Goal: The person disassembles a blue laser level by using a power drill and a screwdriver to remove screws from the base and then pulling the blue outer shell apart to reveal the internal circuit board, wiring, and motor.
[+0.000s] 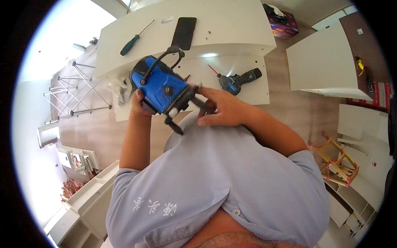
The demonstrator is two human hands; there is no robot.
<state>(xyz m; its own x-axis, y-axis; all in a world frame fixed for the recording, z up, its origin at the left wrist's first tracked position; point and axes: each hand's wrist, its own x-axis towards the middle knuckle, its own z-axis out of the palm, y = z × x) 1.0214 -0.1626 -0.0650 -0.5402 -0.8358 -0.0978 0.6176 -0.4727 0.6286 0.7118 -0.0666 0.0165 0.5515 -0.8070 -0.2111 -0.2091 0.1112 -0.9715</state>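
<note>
A blue and black laser level (163, 87) with a black carry handle and short black legs is held tilted in front of my chest. My left hand (142, 106) is closed round its lower left side, with the fingers partly hidden behind the body. At the level's other end, my right hand (225, 108) has its thumb and fingers closed on one of the black legs. Just beyond it, a cordless drill (237, 82) with a long red-tipped bit lies on the lower white board (260, 93). A clear plastic bag (120, 89) lies beside my left hand.
On the raised white panel (231, 25) lie a green-handled screwdriver (131, 44), a black phone (184, 34) and small screws. A white cabinet (322, 62) stands at the right. Folding metal racks (72, 89) are at the left, and a yellow wooden frame (337, 163) is at the lower right.
</note>
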